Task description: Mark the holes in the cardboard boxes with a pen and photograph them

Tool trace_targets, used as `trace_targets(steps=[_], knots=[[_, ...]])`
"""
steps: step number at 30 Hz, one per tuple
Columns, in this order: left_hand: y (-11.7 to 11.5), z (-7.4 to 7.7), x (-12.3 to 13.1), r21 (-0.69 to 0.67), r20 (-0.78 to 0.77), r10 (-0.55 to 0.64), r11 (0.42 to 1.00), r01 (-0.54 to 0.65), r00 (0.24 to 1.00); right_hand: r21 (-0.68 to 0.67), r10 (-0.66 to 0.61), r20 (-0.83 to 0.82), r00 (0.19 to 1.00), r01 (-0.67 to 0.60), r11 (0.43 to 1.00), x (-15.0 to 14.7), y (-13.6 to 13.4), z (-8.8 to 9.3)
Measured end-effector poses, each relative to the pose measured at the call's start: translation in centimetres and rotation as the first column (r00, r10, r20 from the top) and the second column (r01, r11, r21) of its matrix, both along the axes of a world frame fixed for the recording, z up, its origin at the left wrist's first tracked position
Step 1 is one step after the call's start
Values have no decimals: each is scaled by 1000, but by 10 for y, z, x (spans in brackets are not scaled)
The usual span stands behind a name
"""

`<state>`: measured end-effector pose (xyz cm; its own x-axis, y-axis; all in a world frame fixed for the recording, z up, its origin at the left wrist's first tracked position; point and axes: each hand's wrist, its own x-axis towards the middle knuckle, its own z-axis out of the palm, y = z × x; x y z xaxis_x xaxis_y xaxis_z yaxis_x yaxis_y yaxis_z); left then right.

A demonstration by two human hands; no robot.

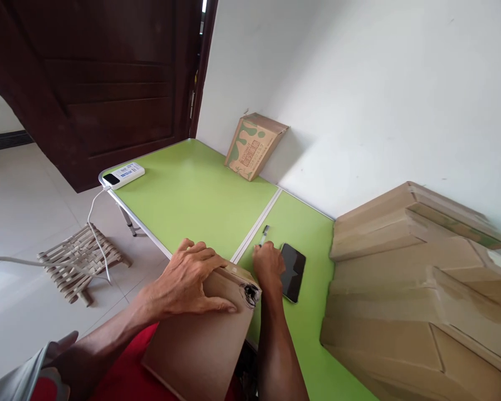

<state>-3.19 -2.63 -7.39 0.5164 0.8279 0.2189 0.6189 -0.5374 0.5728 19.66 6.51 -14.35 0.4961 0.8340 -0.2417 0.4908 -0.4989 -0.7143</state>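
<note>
Closest to the lens, at bottom centre, a flat brown cardboard box (200,345) tilts up against the near edge of the green table (192,195). The left hand (192,278) lies palm down on the box's upper end, fingers stretched flat and spread, pressing on it rather than clasping it. A black scrawl (249,294) marks the box's top right corner, just beyond those fingertips; it cannot be read.

Just right of that corner, the right hand (268,266) is curled closed around a pen (265,233), whose slim end pokes out above the knuckles toward the table's centre seam. A dark phone (293,272) lies face up on the table, touching or just beside this hand on its right.

At the right of the frame is a stack of cardboard boxes (417,289), plain and unprinted on the faces that show. At upper centre a printed carton (254,146) leans against the white wall; its green shapes and orange lettering are too small to read. A white power bank (123,175) sits on the table's far left corner, its label illegible, with a cable (92,214) dropping toward a slatted wooden stool (77,262) on the floor.
</note>
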Motion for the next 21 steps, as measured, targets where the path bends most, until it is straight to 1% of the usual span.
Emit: trace_targets(steps=[2,3,5,6,8,11,12,14,15,17,21], knots=[[2,-3,-2,4,15,-12,1000,12,1000,43,-3,-96,995,7,999,7,-3,-1],[3,-4,-2,4,16,-10,1000,10,1000,81,3,-156,988,10,997,11,-10,0],[3,-6,-2,5,13,-4,1000,4,1000,192,17,-289,957,41,980,14,-32,7],[3,-7,-1,8,10,-1,1000,1,1000,262,19,-353,935,80,962,13,-48,11],[4,-8,-1,19,0,1,1000,-1,1000,392,14,-456,890,187,901,4,-82,23],[5,-7,-1,26,-30,4,1000,-4,1000,526,41,-582,812,338,781,-22,-130,41],[5,-7,-1,25,-40,6,1000,-5,999,555,68,-620,781,376,742,-32,-141,45],[5,-6,-1,20,-52,11,1000,-10,999,591,111,-662,742,424,686,-48,-156,50],[5,-6,-1,16,-55,12,1000,-11,998,598,111,-663,740,434,674,-54,-160,50],[4,-7,-1,10,-54,15,1000,-14,998,599,79,-635,768,426,678,-60,-164,47],[3,-7,-1,9,-48,24,1000,-23,999,579,17,-564,825,382,720,-59,-165,36]])
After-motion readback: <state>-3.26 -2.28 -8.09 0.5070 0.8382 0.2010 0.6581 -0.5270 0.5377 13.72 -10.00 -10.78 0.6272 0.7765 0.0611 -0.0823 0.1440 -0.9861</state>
